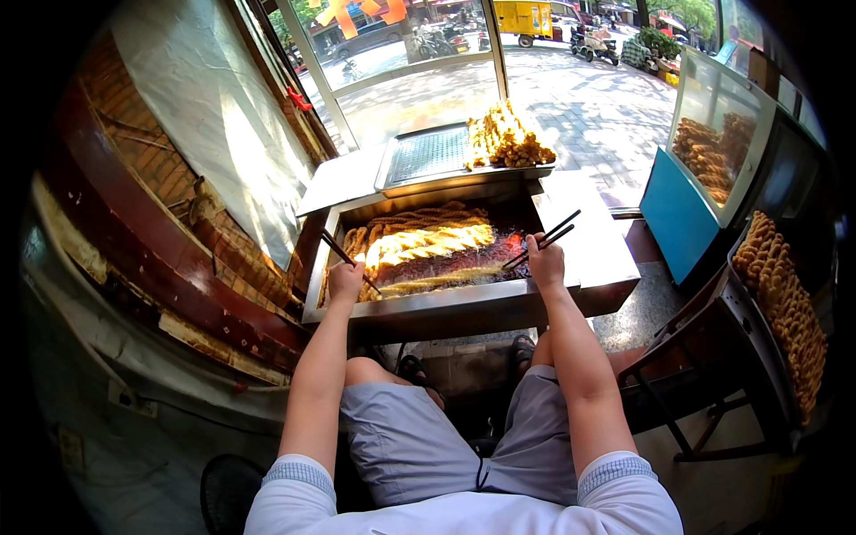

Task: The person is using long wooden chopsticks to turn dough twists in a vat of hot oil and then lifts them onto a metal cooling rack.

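A rectangular metal fryer (461, 299) of dark, bubbling oil stands before my knees. Several twisted dough sticks (428, 244) lie in the oil, golden towards the back. One long, paler dough twist (445, 279) floats along the near wall. My left hand (347, 279) is at the fryer's near left corner, closed around dark chopsticks (338, 246) whose tips point down at the left end of that pale twist. Over the right side, my right hand (546, 261) holds another pair of dark chopsticks (560, 231), tips at the pale twist's right end. Whether the tips touch it, I cannot tell.
Behind the fryer, a perforated metal tray (428, 155) bears a pile of fried twists (506, 137) at its right. A glass case (719, 134) with more twists stands at the right. Nearer, a loaded tray (779, 314) rests on a dark stand. A wall lines the left side.
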Demonstrator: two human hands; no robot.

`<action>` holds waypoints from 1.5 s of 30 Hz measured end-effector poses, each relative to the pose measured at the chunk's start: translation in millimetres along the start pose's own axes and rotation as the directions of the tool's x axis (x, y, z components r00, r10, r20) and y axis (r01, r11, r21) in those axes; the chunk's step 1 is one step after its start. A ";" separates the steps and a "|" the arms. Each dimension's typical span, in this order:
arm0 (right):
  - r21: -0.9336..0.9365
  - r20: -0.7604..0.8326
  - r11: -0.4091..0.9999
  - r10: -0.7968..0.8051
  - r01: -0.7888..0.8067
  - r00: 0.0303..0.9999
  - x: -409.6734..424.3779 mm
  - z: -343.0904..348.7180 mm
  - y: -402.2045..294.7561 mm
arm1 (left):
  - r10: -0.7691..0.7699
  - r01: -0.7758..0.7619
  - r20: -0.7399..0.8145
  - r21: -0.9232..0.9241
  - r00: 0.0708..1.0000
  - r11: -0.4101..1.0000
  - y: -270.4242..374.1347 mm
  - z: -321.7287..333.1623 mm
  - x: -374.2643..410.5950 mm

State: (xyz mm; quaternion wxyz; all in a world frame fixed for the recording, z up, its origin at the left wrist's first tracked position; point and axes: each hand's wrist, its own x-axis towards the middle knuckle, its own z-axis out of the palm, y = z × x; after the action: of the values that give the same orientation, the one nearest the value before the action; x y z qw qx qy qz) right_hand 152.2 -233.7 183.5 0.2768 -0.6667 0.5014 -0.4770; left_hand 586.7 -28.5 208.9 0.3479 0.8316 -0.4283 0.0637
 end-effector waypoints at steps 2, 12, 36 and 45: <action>-0.001 0.001 1.000 -0.005 0.005 1.000 -0.6 0.6 -1.8 | 0.017 -0.017 -0.010 0.006 1.000 1.000 -2.5 -1.6 0.4; -0.010 -0.025 0.999 -0.038 0.038 0.999 -1.9 -1.7 2.5 | 0.007 -0.007 0.008 0.013 1.000 1.000 1.2 -0.8 -0.8; 0.052 -0.015 0.999 0.005 -0.004 1.000 -2.7 -4.9 11.5 | 0.015 -0.015 0.011 0.019 1.000 1.000 -1.3 9.8 3.3; 0.176 -0.003 0.981 -0.085 0.084 0.996 3.3 3.8 18.7 | -0.182 0.183 0.028 -0.266 0.983 0.946 -22.4 16.2 18.9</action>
State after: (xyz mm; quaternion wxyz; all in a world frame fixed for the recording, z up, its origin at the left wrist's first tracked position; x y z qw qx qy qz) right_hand 148.2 -243.6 167.4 0.3151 -0.6613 0.4279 -0.5294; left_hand 612.3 -42.7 192.6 0.4607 0.8131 -0.3547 -0.0285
